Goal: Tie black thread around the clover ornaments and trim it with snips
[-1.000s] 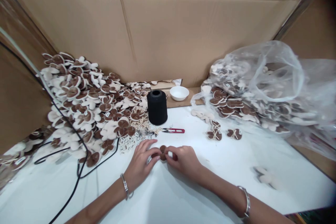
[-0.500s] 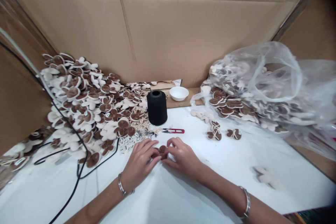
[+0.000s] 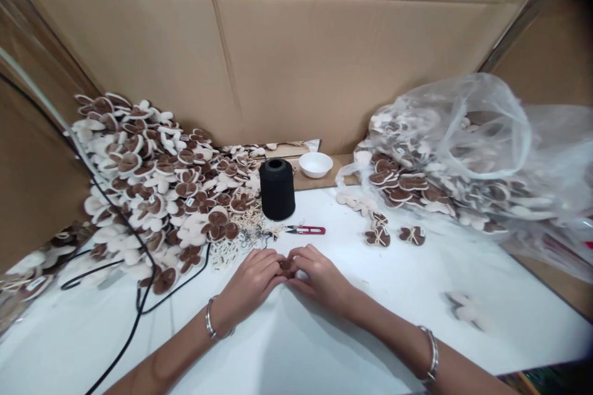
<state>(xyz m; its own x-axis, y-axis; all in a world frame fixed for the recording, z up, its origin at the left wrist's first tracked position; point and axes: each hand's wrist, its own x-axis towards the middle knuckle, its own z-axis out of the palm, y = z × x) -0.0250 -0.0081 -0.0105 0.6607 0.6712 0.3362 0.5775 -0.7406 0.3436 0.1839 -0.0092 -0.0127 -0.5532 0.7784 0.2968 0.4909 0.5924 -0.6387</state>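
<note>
Two hands share one workpiece in the head view. The left hand (image 3: 250, 276) and right hand (image 3: 320, 276) pinch a brown petalled piece (image 3: 287, 266) between thumb and fingers, low over the bench (image 3: 324, 349). The piece lies directly between both sets of fingertips, neither hand nearer; its long axis is hidden. Red-handled snips (image 3: 313, 230) lie just beyond.

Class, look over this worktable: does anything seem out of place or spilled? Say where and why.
A pale piece lies alone on the right of the table, apart from the heap and the bag, so it looks stray. Brown pieces seem to spill from the bag's left side.
</note>
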